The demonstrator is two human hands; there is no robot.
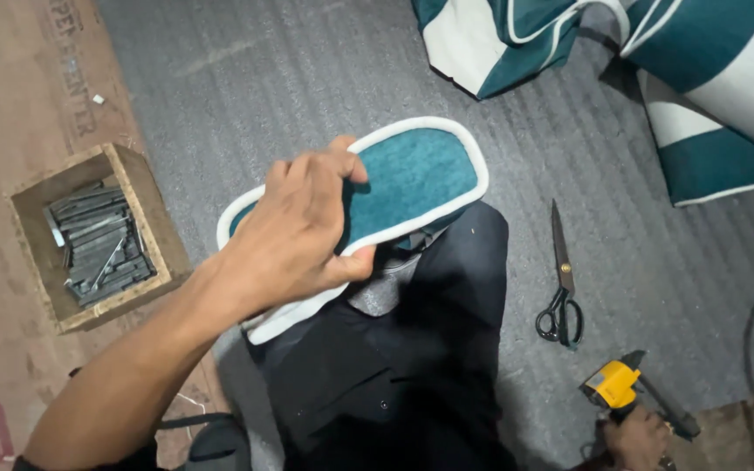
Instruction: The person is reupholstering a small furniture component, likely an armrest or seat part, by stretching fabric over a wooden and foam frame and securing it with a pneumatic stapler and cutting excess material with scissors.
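The left hand [294, 235] pinches the teal pad [412, 179] with its fingers; the right hand [637, 436] wraps around the yellow tool [613, 384]; next, the two need lining up, I think.

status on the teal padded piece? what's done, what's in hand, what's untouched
Done: the teal panel already carries white piping all round its visible edge. In hand: left hand grips it over the lap; right hand is on the yellow staple gun. Untouched: scissors on the grey floor, staple strips in the wooden box.
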